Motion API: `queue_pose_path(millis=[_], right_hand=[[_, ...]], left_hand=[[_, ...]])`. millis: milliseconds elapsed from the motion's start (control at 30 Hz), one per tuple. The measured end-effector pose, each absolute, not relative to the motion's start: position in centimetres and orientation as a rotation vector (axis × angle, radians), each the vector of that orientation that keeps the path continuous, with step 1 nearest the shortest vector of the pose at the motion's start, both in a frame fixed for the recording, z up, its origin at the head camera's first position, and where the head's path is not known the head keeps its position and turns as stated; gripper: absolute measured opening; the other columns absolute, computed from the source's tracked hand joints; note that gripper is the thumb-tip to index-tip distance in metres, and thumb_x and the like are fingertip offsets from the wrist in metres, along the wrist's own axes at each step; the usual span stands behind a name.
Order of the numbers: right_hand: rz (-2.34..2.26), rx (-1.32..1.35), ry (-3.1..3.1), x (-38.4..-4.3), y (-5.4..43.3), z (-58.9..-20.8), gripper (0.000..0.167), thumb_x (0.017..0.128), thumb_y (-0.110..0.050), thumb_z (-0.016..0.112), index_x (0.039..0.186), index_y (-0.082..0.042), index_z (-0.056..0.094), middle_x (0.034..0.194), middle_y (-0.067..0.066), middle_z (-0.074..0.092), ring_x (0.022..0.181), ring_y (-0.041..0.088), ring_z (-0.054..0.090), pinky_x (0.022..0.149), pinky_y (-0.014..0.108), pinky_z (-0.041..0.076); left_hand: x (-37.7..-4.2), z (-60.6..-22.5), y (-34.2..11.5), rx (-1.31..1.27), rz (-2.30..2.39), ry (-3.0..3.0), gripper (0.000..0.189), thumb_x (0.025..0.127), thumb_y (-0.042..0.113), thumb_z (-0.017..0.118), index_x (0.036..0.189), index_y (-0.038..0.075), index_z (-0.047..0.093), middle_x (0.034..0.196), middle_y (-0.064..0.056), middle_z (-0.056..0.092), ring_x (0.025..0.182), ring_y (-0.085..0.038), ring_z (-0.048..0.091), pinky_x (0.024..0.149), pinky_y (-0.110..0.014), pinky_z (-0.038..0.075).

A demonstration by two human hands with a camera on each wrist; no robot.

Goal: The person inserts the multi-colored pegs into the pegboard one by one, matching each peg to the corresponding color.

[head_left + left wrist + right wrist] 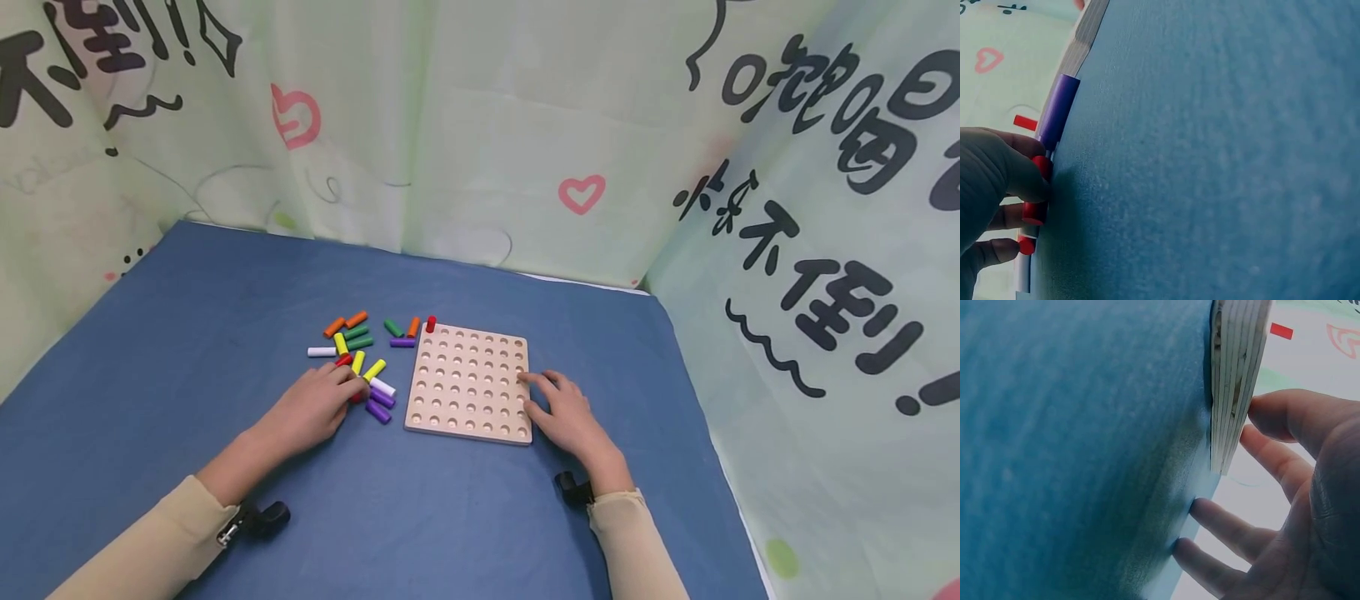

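Observation:
My left hand (pixel 322 404) is among the loose coloured pegs, left of the wooden pegboard (pixel 459 430). In the left wrist view, its thumb and fingers pinch a red peg (pixel 1035 214) low over the cloth. A second red peg (pixel 1026 245) lies by another fingertip, and a purple peg (pixel 1058 109) lies beyond. On the board, one red peg (pixel 431 324) stands upright in the far left corner hole. My right hand (pixel 566 412) rests at the board's right edge, thumb and a finger touching it, other fingertips on the cloth.
Around the left hand lie yellow pegs (pixel 375 369), green pegs (pixel 360 342), orange pegs (pixel 334 327) and white pegs (pixel 322 352). Another purple peg (pixel 402 342) lies close to the board's left edge. A blue cloth (pixel 465 517) covers the table, with printed curtains (pixel 480 125) behind and beside it.

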State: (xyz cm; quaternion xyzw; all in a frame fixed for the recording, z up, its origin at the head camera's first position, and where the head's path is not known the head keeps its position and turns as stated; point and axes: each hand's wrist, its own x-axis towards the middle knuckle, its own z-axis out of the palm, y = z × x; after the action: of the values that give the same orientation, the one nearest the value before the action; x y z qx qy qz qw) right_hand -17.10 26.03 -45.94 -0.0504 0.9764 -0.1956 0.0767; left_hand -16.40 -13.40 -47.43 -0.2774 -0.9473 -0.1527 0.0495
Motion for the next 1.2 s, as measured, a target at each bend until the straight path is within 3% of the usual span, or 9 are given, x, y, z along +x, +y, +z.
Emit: queue_pose_path(millis=[400, 767, 1200], right_hand=[[-0.591, -0.162, 2.933, -16.8, 26.0, -46.0, 0.047, 0.105, -0.029, 0.059, 0.151, -0.025, 0.053, 0.160, 0.026, 0.036, 0.148, 0.053, 0.032, 0.114, 0.074, 0.025], [-0.573, -0.158, 2.938, -16.9, 26.0, -45.6, 0.047, 0.105, -0.029, 0.059, 0.151, -0.025, 0.052, 0.160, 0.026, 0.036, 0.148, 0.054, 0.032, 0.114, 0.074, 0.025], [-0.607, -0.182, 2.932, -17.0, 26.0, -45.8, 0.047, 0.104, -0.029, 0.060, 0.151, -0.024, 0.053, 0.161, 0.026, 0.036, 0.148, 0.054, 0.032, 0.113, 0.075, 0.026]], left_hand=[[-16.3, -47.6, -12.9, -0.876, -0.578, -2.747, 0.022, 0.091, 0.005, 0.075, 0.109, 0.016, 0.072, 0.105, -0.003, 0.066, 0.099, -0.023, 0.060, 0.081, -0.041, 0.050], [-18.2, -45.6, -10.5, -0.771, -0.823, -2.739, 0.026, 0.091, 0.007, 0.078, 0.115, 0.010, 0.069, 0.109, -0.005, 0.066, 0.092, -0.022, 0.064, 0.084, -0.042, 0.058], [-20.5, -44.9, -8.3, -0.695, -0.986, -2.666, 0.017, 0.092, 0.011, 0.078, 0.101, 0.013, 0.063, 0.099, -0.004, 0.068, 0.092, -0.023, 0.067, 0.082, -0.040, 0.057]])
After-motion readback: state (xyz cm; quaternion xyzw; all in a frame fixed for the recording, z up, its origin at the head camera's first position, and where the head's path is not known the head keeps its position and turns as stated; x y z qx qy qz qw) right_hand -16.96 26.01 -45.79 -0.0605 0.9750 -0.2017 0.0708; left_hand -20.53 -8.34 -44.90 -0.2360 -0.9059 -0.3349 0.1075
